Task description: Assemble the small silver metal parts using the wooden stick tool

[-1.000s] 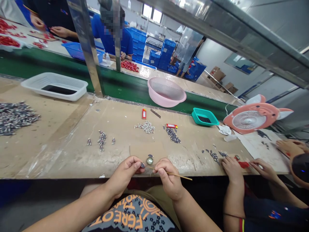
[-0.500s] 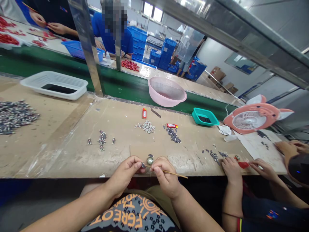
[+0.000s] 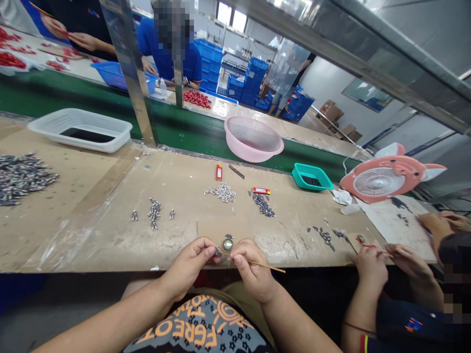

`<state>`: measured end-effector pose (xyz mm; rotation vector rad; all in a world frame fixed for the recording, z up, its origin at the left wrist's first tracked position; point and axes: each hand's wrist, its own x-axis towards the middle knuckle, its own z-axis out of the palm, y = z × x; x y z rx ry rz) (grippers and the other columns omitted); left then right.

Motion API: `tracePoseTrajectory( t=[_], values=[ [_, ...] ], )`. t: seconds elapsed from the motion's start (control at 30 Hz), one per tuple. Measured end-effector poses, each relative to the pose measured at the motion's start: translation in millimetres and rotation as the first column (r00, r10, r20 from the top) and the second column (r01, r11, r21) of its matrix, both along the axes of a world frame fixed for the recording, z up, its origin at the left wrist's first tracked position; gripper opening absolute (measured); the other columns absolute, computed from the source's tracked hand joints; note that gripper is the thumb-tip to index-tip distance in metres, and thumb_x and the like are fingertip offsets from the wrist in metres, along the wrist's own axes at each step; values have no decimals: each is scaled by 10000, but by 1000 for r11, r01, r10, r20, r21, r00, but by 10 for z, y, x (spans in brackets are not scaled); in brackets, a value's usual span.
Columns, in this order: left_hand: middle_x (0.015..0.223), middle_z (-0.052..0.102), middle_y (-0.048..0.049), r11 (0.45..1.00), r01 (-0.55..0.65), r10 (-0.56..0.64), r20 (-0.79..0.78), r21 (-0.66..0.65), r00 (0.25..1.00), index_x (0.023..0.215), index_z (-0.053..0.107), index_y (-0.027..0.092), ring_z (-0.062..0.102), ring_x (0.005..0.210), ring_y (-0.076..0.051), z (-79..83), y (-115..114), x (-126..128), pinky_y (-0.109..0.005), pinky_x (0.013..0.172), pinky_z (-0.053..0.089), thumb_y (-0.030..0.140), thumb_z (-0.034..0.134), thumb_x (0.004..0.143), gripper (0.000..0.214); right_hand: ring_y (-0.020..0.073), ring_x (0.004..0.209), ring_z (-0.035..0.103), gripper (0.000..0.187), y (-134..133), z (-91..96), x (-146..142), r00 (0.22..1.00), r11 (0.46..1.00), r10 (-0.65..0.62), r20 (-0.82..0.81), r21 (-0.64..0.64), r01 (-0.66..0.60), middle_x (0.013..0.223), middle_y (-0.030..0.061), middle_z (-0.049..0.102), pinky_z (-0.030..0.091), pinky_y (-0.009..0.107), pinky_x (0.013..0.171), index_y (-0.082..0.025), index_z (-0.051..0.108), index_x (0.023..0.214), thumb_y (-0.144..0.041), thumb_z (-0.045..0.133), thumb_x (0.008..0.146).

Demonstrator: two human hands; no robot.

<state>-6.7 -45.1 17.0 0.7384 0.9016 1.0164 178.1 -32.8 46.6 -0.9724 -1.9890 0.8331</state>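
The left hand [image 3: 191, 267] pinches a small dark piece [image 3: 218, 253] between thumb and forefinger, just left of the round cap [image 3: 228, 243] on the bench [image 3: 110, 235]; the right hand [image 3: 253, 272], just right of the cap, pinches a thin wooden stick [image 3: 267, 266], its tip at the piece; loose grey parts [image 3: 263, 205] lie beyond the cap.

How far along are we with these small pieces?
Probably done: the few figures set apart at left. In hand: left hand pinches one grey piece, right hand holds a thin stick to it, by the small round pot. Seemingly left: the pale pile and dark pile.
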Motion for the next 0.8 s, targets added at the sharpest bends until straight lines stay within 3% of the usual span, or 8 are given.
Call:
tracePoseTrajectory(
  t=[0.8],
  values=[
    [750,646,-11,1000,31,-31,14,1,999,793,587,187,591,777,-166,13,-2,-16,-307,806,431,352,610,810,167,183,813,558,163,-3,81,-60,998,994,66,5,89,-66,809,45,608,460,373,795,-219,570,871,-212,411,905]
  ],
)
